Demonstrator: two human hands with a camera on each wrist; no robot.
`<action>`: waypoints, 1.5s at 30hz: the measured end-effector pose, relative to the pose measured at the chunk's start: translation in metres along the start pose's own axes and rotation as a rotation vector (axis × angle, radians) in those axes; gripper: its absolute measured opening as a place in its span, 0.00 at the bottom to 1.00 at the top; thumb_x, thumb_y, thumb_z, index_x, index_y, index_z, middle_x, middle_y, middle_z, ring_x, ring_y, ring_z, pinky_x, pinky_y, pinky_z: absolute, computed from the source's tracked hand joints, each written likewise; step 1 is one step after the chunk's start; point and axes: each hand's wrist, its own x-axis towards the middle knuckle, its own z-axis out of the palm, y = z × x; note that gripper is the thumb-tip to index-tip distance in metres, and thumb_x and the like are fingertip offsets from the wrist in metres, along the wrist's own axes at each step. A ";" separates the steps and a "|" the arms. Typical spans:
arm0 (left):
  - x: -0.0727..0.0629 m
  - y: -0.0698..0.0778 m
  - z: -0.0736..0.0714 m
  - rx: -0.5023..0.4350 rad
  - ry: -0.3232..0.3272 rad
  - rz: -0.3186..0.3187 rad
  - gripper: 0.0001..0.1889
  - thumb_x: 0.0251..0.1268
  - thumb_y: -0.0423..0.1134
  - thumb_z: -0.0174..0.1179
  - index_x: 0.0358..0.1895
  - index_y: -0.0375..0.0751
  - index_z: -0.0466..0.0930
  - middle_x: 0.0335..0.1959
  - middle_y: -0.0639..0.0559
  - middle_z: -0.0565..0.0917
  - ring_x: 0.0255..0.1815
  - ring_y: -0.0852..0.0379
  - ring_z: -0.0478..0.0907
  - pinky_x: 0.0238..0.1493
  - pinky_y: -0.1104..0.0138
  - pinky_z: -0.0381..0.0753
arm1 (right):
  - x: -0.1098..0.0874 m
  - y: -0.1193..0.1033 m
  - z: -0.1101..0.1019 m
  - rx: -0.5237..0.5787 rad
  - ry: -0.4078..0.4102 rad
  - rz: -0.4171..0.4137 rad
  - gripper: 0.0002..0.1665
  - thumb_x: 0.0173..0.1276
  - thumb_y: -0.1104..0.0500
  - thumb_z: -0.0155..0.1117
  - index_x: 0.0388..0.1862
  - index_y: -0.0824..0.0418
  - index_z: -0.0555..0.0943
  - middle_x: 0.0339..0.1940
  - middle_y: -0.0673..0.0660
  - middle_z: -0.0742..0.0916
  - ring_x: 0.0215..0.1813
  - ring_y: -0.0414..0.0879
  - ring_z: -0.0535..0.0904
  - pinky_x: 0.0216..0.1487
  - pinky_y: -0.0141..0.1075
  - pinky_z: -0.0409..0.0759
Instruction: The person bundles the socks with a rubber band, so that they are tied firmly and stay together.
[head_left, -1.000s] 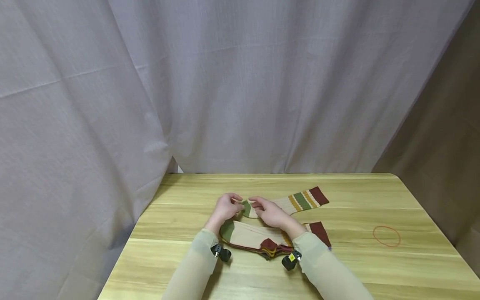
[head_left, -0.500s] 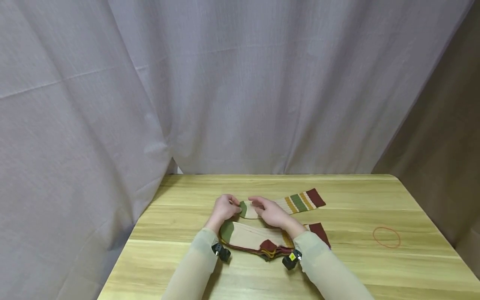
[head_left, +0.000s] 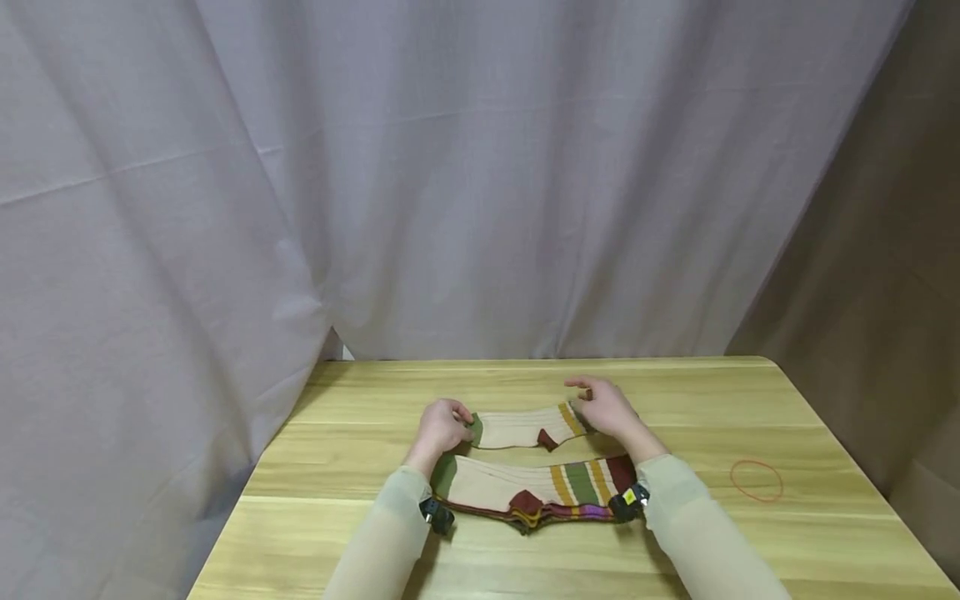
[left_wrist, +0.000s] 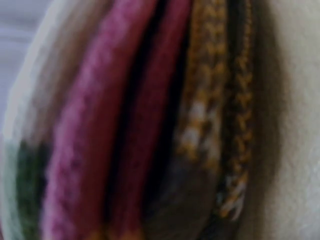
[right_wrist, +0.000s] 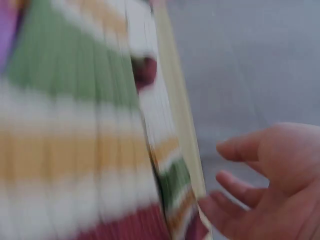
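Observation:
A cream ribbed sock (head_left: 513, 429) lies flat across the table, with a green toe, a burgundy heel and a striped leg. At its toe end, the thumb and fingers of my left hand (head_left: 441, 425) pinch the green tip. My right hand (head_left: 609, 410) hovers over the cuff end and hides most of it; in the right wrist view its fingers (right_wrist: 240, 147) are loosely bent with nothing between them. Nearer to me is a stack of several socks (head_left: 498, 485), a similar striped one on top. Its layered edges (left_wrist: 135, 115) fill the left wrist view, blurred; the left hand is out of that view.
A thin red-orange loop (head_left: 756, 482) lies on the wooden table (head_left: 825, 533) to the right. Grey curtains (head_left: 480, 208) hang behind the table and along its left side, with a darker one on the right. Both forearms reach past the sock stack.
My right hand has moved right, from the sock's foot to its cuff end, uncovering the burgundy heel. My left fingers have closed in on the toe. The head view has shifted slightly.

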 end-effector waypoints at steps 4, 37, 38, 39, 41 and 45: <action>-0.001 0.000 0.000 0.010 -0.002 -0.002 0.11 0.48 0.27 0.82 0.33 0.40 0.89 0.30 0.53 0.85 0.33 0.56 0.78 0.40 0.61 0.80 | -0.004 0.025 -0.023 -0.094 0.034 0.018 0.26 0.71 0.68 0.65 0.67 0.71 0.81 0.60 0.74 0.85 0.55 0.69 0.83 0.53 0.58 0.81; -0.005 0.001 -0.006 -0.090 -0.033 0.034 0.07 0.56 0.25 0.76 0.36 0.36 0.90 0.29 0.49 0.83 0.29 0.55 0.75 0.31 0.64 0.77 | -0.031 0.078 -0.051 0.196 0.052 0.082 0.31 0.73 0.67 0.70 0.73 0.71 0.75 0.72 0.80 0.75 0.73 0.78 0.70 0.72 0.68 0.68; -0.005 0.000 -0.007 -0.111 -0.041 0.035 0.06 0.57 0.24 0.74 0.36 0.36 0.89 0.29 0.49 0.82 0.29 0.56 0.75 0.30 0.64 0.76 | -0.033 0.076 -0.053 0.200 0.049 0.090 0.30 0.74 0.67 0.70 0.72 0.71 0.75 0.72 0.80 0.75 0.73 0.77 0.70 0.71 0.67 0.69; -0.006 -0.001 -0.007 -0.134 -0.049 0.033 0.06 0.59 0.24 0.73 0.37 0.35 0.89 0.29 0.50 0.80 0.29 0.56 0.73 0.29 0.65 0.75 | -0.036 0.073 -0.054 0.199 0.048 0.097 0.29 0.74 0.66 0.70 0.71 0.71 0.76 0.71 0.80 0.76 0.72 0.77 0.71 0.71 0.66 0.70; -0.006 -0.002 -0.008 -0.185 -0.065 0.033 0.06 0.62 0.22 0.69 0.38 0.34 0.89 0.27 0.51 0.76 0.29 0.56 0.72 0.29 0.66 0.73 | -0.040 0.068 -0.057 0.190 0.047 0.101 0.27 0.74 0.65 0.71 0.69 0.70 0.78 0.68 0.77 0.79 0.70 0.74 0.74 0.68 0.62 0.73; -0.007 0.000 -0.012 -0.276 -0.066 0.036 0.09 0.67 0.19 0.63 0.41 0.34 0.89 0.30 0.52 0.74 0.30 0.56 0.70 0.31 0.68 0.73 | -0.047 0.057 -0.061 0.183 0.040 0.076 0.20 0.76 0.63 0.70 0.64 0.68 0.83 0.62 0.70 0.85 0.61 0.64 0.82 0.59 0.47 0.79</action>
